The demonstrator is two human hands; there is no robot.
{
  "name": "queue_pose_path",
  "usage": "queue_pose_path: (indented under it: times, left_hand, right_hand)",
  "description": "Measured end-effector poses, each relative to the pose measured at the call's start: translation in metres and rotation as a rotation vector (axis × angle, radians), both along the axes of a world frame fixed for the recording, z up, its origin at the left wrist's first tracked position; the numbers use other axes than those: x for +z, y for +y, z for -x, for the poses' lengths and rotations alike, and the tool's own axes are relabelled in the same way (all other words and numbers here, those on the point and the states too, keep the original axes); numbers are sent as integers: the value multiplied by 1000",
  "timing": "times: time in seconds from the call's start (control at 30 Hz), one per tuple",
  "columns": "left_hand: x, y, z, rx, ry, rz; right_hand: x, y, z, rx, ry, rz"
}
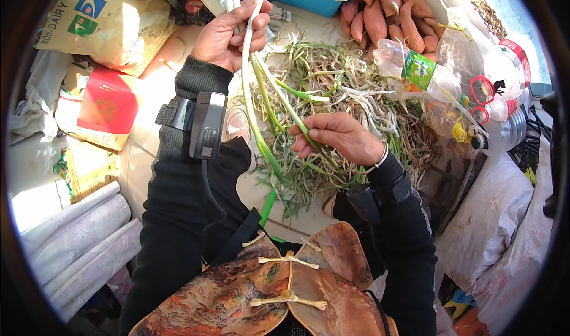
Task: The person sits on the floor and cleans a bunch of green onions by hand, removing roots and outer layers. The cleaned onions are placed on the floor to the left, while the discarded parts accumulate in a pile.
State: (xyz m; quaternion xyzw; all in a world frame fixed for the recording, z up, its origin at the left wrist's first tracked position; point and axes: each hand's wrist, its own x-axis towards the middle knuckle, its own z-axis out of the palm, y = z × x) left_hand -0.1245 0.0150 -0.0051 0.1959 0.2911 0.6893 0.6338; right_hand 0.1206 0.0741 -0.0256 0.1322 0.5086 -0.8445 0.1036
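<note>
My left hand (234,35) grips several long green onions (247,86) around their pale stalks, which run up past the frame's top edge. Their green leaves hang down towards my lap. My right hand (340,136) pinches one green leaf between thumb and fingers, to the right of the other hanging leaves. Below both hands a wide heap of onion trimmings (356,86), green leaves mixed with dry, pale skins, lies on the tiled floor. The lower ends of some leaves overlap the heap, and whether they touch it I cannot tell.
Sweet potatoes (375,21) are piled behind the heap, beside a blue plastic tub (303,0). Empty plastic bottles (421,69) and white sacks (485,220) stand on the right. On the left are a printed bag (107,29), a red paper bag (107,106) and rolled patterned material (80,242).
</note>
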Motion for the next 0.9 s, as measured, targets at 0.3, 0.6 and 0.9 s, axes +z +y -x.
queue_pose_path:
  times: [0.3,0.6,0.9]
  left_hand:
    - [-1,0,4,-46,-65,-18]
    - [1,-5,15,-37,-116,-56]
    - [7,-17,39,124,-189,-120]
  right_hand:
    - [4,-6,1,99,82,-147]
    - [8,-11,1,-44,19,-467]
    - [-21,-25,-7,-86,115,-556]
